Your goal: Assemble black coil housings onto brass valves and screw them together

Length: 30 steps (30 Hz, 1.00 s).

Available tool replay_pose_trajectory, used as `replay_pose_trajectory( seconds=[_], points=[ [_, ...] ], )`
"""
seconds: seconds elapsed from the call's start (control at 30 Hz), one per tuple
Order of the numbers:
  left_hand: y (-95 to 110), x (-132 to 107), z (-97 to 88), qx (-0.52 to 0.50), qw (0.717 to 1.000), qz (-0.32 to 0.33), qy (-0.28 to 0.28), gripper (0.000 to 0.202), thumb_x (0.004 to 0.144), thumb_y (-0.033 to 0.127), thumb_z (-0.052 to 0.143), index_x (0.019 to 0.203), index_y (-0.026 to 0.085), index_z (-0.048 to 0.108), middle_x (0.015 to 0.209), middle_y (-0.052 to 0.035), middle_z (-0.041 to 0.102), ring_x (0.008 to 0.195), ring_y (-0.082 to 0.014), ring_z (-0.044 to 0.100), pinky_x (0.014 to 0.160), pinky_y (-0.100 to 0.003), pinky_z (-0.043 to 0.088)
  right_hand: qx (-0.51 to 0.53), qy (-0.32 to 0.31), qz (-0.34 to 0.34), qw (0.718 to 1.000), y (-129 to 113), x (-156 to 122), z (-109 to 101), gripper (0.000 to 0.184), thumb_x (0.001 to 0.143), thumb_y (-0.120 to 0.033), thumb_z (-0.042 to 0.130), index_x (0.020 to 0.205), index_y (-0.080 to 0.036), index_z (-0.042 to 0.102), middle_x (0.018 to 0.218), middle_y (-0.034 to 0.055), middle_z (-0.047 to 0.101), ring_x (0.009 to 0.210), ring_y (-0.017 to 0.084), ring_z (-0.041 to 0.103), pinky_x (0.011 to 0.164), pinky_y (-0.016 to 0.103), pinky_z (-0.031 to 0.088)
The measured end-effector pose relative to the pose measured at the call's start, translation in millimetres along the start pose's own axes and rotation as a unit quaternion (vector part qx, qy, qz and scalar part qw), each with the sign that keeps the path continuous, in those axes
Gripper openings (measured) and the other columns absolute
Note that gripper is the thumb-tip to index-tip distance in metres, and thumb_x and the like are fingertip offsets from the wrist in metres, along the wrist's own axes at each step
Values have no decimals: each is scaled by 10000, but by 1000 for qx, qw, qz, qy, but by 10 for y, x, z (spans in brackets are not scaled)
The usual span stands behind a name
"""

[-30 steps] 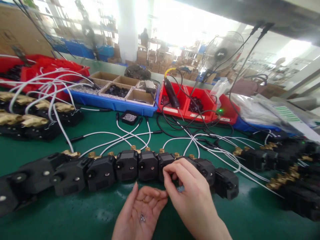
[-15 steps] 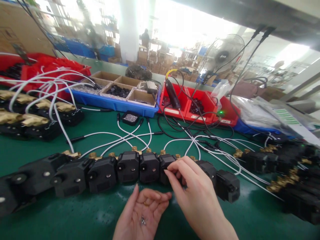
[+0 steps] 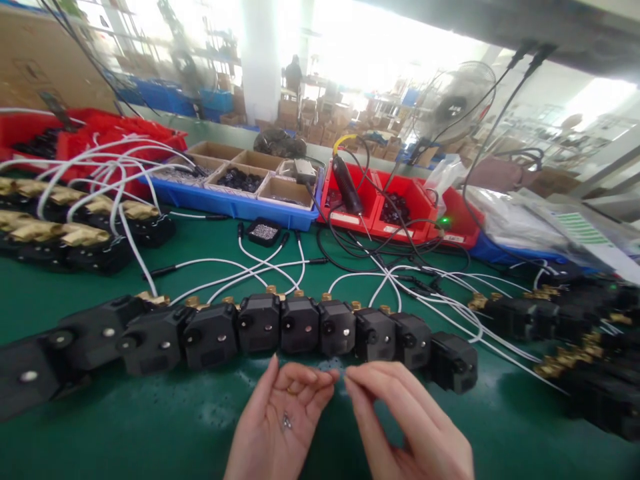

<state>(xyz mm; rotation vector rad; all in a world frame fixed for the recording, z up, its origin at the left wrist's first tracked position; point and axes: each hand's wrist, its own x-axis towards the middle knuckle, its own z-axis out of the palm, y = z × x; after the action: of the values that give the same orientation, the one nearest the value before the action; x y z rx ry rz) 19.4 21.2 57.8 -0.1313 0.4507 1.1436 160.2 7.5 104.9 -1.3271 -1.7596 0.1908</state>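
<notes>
My left hand (image 3: 280,423) lies palm up and cupped near the front edge, with a few small metal screws (image 3: 286,421) in its palm. My right hand (image 3: 415,427) is just to its right, thumb and fingers drawn together in a pinch beside the left fingertips; whether anything is in the pinch I cannot make out. Just beyond both hands a curved row of black boxy units (image 3: 299,325) with brass fittings runs across the green mat (image 3: 150,427). White cables (image 3: 235,270) lead away from them.
A small black dish of screws (image 3: 263,232) sits behind the row. Further back stand a blue tray of cardboard boxes (image 3: 220,203), red bins (image 3: 400,230) and an electric screwdriver (image 3: 346,183). More black and brass units lie at the left (image 3: 80,230) and right (image 3: 550,320).
My right hand has come off the black unit in the row and drawn back toward my left hand. The left hand has stayed put, palm up.
</notes>
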Motion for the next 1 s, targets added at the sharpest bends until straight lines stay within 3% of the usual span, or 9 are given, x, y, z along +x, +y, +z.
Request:
replay_pose_trajectory(
  seconds=[0.17, 0.27, 0.4, 0.53, 0.67, 0.87, 1.0],
  points=[
    [150, -63, 176, -8, 988, 62, 139, 596, 1013, 177, 291, 562, 113, 675, 628, -88, 653, 683, -193, 712, 711, -334, 627, -30, -11, 33, 999, 272, -195, -56, 112, 934, -103, 558, 930, -191, 627, 800, 3, 630, 668, 70, 607, 608, 144, 507],
    [189, -75, 238, 5, 984, 72, 163, 607, 1014, 188, 276, 543, 108, 650, 605, -83, 628, 656, -191, 702, 676, -331, 626, -45, -55, 27, 997, 364, -320, 23, 152, 943, -112, 519, 958, -172, 658, 837, 19, 655, 692, 81, 630, 633, 150, 531],
    [164, -82, 237, 21, 984, 75, 160, 630, 1019, 208, 262, 533, 97, 648, 599, -89, 626, 660, -194, 704, 676, -325, 626, -97, -68, 27, 993, 359, -385, 263, 208, 937, -97, 507, 974, -155, 703, 857, 50, 647, 769, 141, 625, 716, 237, 535],
    [150, -96, 204, 34, 987, 77, 137, 631, 1018, 198, 260, 546, 89, 665, 615, -100, 642, 682, -200, 710, 693, -323, 625, -146, -76, 17, 986, 315, -345, 436, 224, 892, -25, 526, 824, -154, 696, 760, 39, 595, 697, 166, 553, 631, 272, 451],
    [151, -100, 188, 22, 989, 78, 123, 626, 1016, 190, 267, 551, 93, 674, 625, -102, 655, 698, -206, 715, 710, -331, 624, -180, -110, -12, 977, 307, -294, 447, 274, 823, 62, 522, 681, -155, 613, 743, 47, 578, 688, 192, 524, 604, 302, 402],
    [152, -83, 123, 4, 993, 69, 96, 606, 1017, 206, 292, 571, 92, 687, 637, -108, 664, 727, -221, 720, 735, -344, 619, -190, -167, -41, 967, 357, -244, 411, 230, 820, 41, 579, 749, -169, 643, 771, 25, 602, 727, 168, 584, 641, 270, 446],
    [134, -79, 15, 0, 997, 72, 20, 414, 959, 218, 514, 619, 91, 714, 679, -99, 692, 787, -226, 723, 797, -328, 598, -194, -178, -83, 961, 336, -238, 415, 296, 739, 103, 517, 693, -172, 617, 733, 29, 603, 667, 169, 590, 608, 263, 455]
  ],
)
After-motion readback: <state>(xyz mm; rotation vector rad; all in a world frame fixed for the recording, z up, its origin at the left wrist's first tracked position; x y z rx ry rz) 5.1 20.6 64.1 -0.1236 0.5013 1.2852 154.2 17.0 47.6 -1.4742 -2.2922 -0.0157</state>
